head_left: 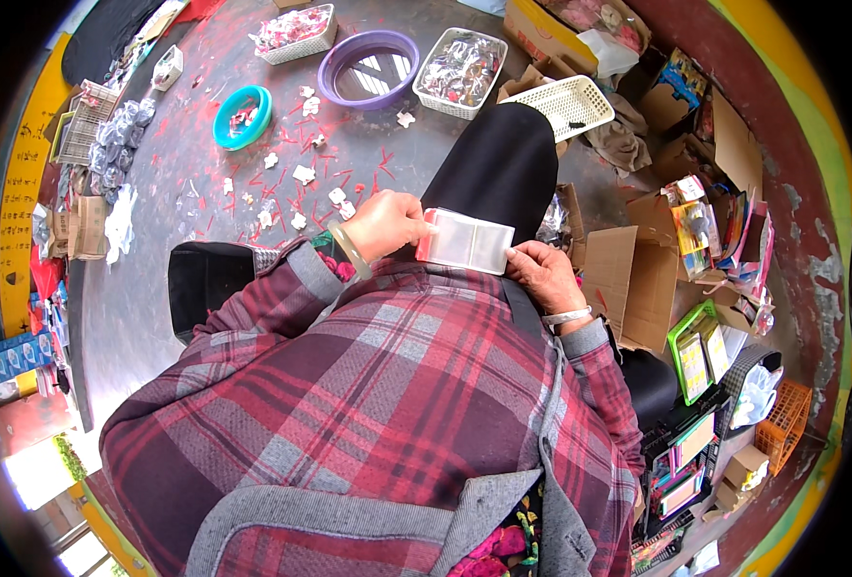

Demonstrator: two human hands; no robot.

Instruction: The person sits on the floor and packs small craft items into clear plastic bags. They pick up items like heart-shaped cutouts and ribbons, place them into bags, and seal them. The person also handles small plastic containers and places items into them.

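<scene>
Above my lap, a small translucent plastic sleeve (471,242) with a red strip along its left side is stretched between both hands. My left hand (387,223), with a bangle at the wrist, pinches its red left end. At the lower right corner, the thumb and fingers of my right hand (547,277) close on the clear edge. The sleeve looks flat, with a seam down its middle; whether anything is inside, I cannot tell. My dark-trousered knee (503,159) lies just beyond it.
Small white pieces (304,175) and red sticks are scattered on the grey table (185,163). Behind them are a teal bowl (243,117), a purple basin (368,69) and a white basket (459,72) of small packets. An open cardboard box (628,288) stands at my right.
</scene>
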